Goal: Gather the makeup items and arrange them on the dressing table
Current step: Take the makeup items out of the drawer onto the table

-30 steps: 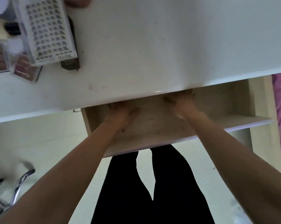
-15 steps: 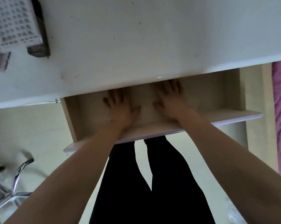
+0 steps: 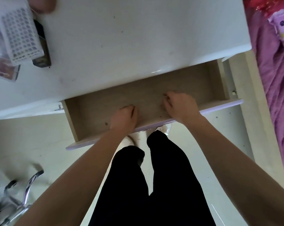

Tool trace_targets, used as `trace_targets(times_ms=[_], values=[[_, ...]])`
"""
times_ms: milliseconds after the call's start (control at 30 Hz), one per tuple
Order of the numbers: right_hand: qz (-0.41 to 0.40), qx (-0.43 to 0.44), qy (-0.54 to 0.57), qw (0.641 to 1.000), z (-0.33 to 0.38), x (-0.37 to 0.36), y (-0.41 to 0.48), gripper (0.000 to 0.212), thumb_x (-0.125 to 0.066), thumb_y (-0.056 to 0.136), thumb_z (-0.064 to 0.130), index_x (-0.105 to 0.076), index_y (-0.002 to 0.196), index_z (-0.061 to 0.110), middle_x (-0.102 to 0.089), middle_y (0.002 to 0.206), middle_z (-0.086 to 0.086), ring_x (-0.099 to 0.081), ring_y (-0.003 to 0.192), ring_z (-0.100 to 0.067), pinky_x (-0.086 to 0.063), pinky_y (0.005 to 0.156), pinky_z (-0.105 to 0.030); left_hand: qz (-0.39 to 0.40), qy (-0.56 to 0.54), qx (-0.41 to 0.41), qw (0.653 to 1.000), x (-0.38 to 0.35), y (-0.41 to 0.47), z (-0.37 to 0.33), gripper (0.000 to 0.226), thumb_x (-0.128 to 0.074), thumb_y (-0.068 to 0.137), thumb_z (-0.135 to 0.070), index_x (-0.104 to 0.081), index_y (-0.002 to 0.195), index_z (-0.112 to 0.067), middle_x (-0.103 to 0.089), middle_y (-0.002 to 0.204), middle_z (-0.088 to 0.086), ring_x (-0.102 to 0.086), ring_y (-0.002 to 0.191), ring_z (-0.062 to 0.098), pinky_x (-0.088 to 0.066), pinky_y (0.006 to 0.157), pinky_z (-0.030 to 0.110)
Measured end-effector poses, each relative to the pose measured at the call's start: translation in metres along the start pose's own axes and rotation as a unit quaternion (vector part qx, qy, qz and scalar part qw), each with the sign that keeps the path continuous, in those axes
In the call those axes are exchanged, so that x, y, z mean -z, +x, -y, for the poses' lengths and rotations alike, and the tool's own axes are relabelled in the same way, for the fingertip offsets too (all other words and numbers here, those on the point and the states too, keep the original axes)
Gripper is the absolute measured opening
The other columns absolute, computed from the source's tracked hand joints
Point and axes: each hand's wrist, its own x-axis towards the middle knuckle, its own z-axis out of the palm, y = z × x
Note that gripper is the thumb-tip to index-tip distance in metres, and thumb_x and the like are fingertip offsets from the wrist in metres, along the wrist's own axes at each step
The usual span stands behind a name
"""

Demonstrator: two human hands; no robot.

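2 curled hands (image 3: 124, 118) inside drawer (image 3: 92, 111).

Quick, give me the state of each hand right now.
Left hand: fingers curled inside the drawer, nothing visible in it.
Right hand: fingers curled too, nothing visible held.

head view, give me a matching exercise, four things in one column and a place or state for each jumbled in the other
Things
1 drawer
2 white patterned box
3 left hand
4 bedding

Places or states
a pink, at the right edge
b fingers curled, inside the drawer
c pulled open below the tabletop
d on the tabletop, far left

Pairs: 1-c, 2-d, 3-b, 4-a
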Motion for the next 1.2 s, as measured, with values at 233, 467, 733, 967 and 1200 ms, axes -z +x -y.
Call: trace_targets(times_ms=[233, 467, 733, 967, 1200], values=[[-0.129, 0.095, 0.007, 0.987, 0.01, -0.016, -0.05, 0.049, -0.041, 0.099, 0.057, -0.068, 0.078, 0.021, -0.067, 0.073, 0.006, -0.064, 0.066, -0.021, -0.043, 0.064, -0.032, -0.071, 0.068, -0.249, 0.964, -0.001, -0.032, 0.034, 0.046, -0.037, 0.093, -0.054, -0.064, 0.082, -0.018, -0.065, 0.075, 0.001, -0.061, 0.07, 0.025, -0.045, 0.057, 0.032], [-0.061, 0.205, -0.076, 0.974, 0.002, -0.021, -0.051, 0.027, -0.089, 0.067, 0.032, -0.073, 0.087, 0.023, -0.073, 0.104, 0.002, -0.066, 0.077, -0.026, -0.046, 0.072, -0.033, -0.075, 0.125, -0.274, 0.951, -0.003, -0.051, 0.066, 0.024, -0.058, 0.085, -0.041, -0.067, 0.086, -0.019, -0.062, 0.065, -0.002, -0.061, 0.054, 0.024, -0.046, 0.044, 0.027], [-0.114, 0.207, -0.061, 0.97, 0.001, -0.018, -0.054, 0.019, -0.084, 0.075, 0.022, -0.07, 0.087, 0.019, -0.068, 0.09, 0.001, -0.06, 0.07, -0.027, -0.043, 0.066, -0.033, -0.134, 0.142, -0.273, 0.942, 0.007, -0.053, 0.061, 0.02, -0.079, 0.075, -0.034, -0.067, 0.077, -0.018, -0.059, 0.057, -0.004, -0.057, 0.048, 0.022, -0.039, 0.044, 0.024], [-0.188, 0.2, -0.063, 0.96, 0.003, -0.021, -0.049, 0.019, -0.08, 0.082, 0.033, -0.068, 0.085, 0.018, -0.065, 0.089, 0.002, -0.059, 0.069, -0.027, -0.038, 0.065, -0.032, -0.201, 0.153, -0.267, 0.93, 0.007, -0.049, 0.059, 0.02, -0.082, 0.073, -0.029, -0.069, 0.083, -0.017, -0.067, 0.077, -0.001, -0.063, 0.078, 0.024, -0.045, 0.058, 0.031], [-0.249, 0.088, -0.083, 0.961, 0.019, -0.003, -0.008, 0.09, -0.065, 0.077, 0.068, -0.043, 0.148, 0.017, -0.036, 0.15, -0.026, -0.031, 0.141, -0.041, -0.027, 0.114, -0.053, -0.237, 0.198, -0.131, 0.942, 0.049, -0.015, 0.042, 0.101, -0.073, 0.068, -0.059, -0.033, 0.149, -0.013, -0.022, 0.156, 0.024, -0.016, 0.146, 0.041, -0.019, 0.115, 0.054]])
